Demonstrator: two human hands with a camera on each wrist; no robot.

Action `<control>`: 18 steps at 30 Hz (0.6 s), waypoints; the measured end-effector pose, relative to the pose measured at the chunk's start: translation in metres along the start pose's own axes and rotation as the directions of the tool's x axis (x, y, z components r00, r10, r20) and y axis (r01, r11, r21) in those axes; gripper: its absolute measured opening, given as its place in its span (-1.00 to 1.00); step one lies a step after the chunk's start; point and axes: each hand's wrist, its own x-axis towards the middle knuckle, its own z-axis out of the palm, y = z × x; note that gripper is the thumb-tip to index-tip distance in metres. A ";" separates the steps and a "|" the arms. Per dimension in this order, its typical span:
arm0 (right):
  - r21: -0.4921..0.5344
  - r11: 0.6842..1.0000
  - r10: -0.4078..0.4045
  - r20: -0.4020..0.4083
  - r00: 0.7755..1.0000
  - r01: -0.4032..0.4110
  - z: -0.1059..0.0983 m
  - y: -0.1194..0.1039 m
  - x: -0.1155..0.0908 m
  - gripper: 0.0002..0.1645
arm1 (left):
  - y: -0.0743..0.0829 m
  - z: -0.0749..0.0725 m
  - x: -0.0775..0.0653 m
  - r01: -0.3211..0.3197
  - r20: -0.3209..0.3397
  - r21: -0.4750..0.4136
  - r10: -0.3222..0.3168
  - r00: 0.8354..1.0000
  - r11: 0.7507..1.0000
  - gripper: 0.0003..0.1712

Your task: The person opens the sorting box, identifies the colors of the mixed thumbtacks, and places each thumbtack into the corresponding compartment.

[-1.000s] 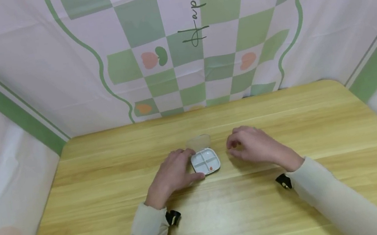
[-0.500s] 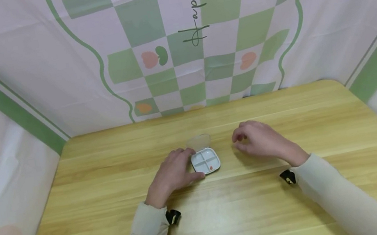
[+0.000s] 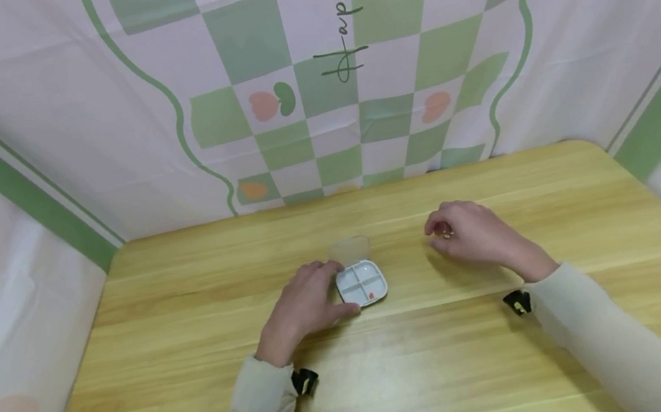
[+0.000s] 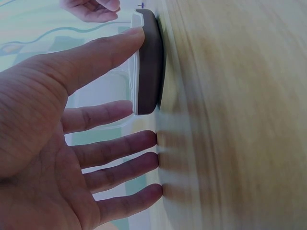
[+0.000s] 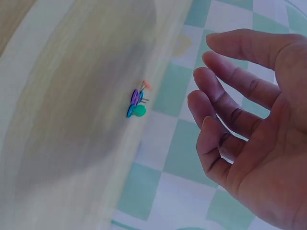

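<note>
A small white pill box point(image 3: 361, 283) with four-way dividers lies on the table, its clear lid point(image 3: 351, 249) folded back. One small orange-red item point(image 3: 371, 295) sits in its front right compartment. My left hand point(image 3: 301, 305) holds the box's left side, thumb at the near edge and index finger at the far corner; the other fingertips rest on the table. My right hand point(image 3: 473, 233) hovers right of the box, fingers loosely curved and holding nothing. Several coloured thumbtacks point(image 5: 136, 100), purple, blue, green and orange, lie near it in the right wrist view; the hand mostly hides them from above.
The wooden table point(image 3: 361, 390) reaches back to a hanging checked cloth point(image 3: 333, 125). More cloth hangs at left and right. A black wrist camera point(image 3: 304, 381) sits at the left cuff and another black camera point(image 3: 518, 303) at the right cuff.
My right hand has moved right and slightly away from me, further from the pill box. The left hand and the box have stayed in place.
</note>
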 end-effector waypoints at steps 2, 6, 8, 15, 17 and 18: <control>-0.001 1.000 0.012 0.000 1.000 -0.012 -0.001 0.002 0.000 -0.81 | 0.000 0.000 0.000 0.003 0.001 0.003 -0.003 1.000 1.000 -0.21; -0.004 1.000 0.027 0.007 1.000 -0.027 -0.003 0.006 0.000 -0.83 | -0.001 0.000 0.001 0.007 0.001 0.004 -0.007 1.000 1.000 -0.21; -0.001 0.999 0.036 0.013 0.999 -0.036 -0.003 0.008 0.000 -0.83 | -0.001 0.001 0.001 0.008 0.002 0.003 -0.008 1.000 1.000 -0.21; 0.010 0.996 0.085 0.043 0.995 -0.085 -0.005 0.017 -0.001 -0.87 | -0.001 0.000 0.001 0.012 0.004 0.004 -0.012 1.000 1.000 -0.20; 0.010 0.996 0.093 0.048 0.995 -0.093 -0.005 0.020 -0.001 -0.88 | -0.001 0.000 0.001 0.011 0.004 0.003 -0.011 1.000 1.000 -0.20; 0.010 0.995 0.095 0.047 0.994 -0.095 -0.004 0.021 -0.001 -0.88 | -0.001 0.000 0.001 0.010 0.004 0.003 -0.010 1.000 1.000 -0.20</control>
